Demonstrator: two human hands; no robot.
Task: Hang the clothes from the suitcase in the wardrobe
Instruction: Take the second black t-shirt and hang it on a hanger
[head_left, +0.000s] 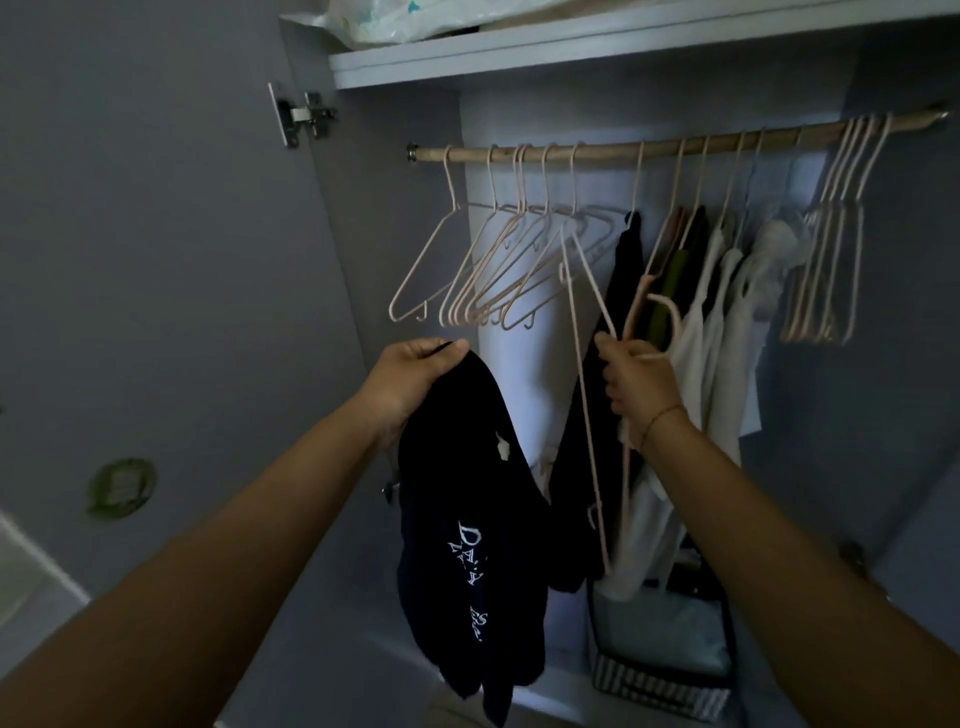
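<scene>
The left grip pinches the dark shirt at its top edge. It hangs limp and seems soft and light, best taken at the neck. The right grip is curled round a thin, stiff hanger below the rail.

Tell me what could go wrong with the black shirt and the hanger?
The left hand grips the black shirt by one edge, so it might slip down. The pink hanger in the right hand sits close against the hung clothes, so it could snag them.
</scene>
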